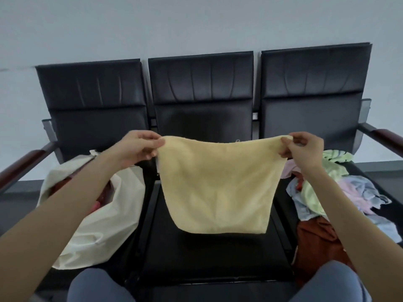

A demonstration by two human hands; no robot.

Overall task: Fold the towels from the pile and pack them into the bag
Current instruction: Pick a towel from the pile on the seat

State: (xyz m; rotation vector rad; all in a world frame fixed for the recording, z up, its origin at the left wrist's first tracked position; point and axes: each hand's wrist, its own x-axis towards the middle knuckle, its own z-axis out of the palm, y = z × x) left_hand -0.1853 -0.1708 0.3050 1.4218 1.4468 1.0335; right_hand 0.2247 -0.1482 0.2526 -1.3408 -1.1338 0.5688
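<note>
Yellow towel (218,184) pinched by both hands, L (139,147) & R (305,149), seemingly unfolded.

Both forearms are bare, no sleeves showing; the knees (100,286) wear what look like grey-blue trousers.

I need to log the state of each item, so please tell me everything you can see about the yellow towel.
The pale yellow terry-cloth towel hangs in the air, spread open and unfolded, over the middle black padded seat. The left hand pinches its upper left corner and the right hand its upper right corner. The top edge sags slightly between them; the sides narrow downward. The lower edge hangs free, seemingly above the seat.
</note>
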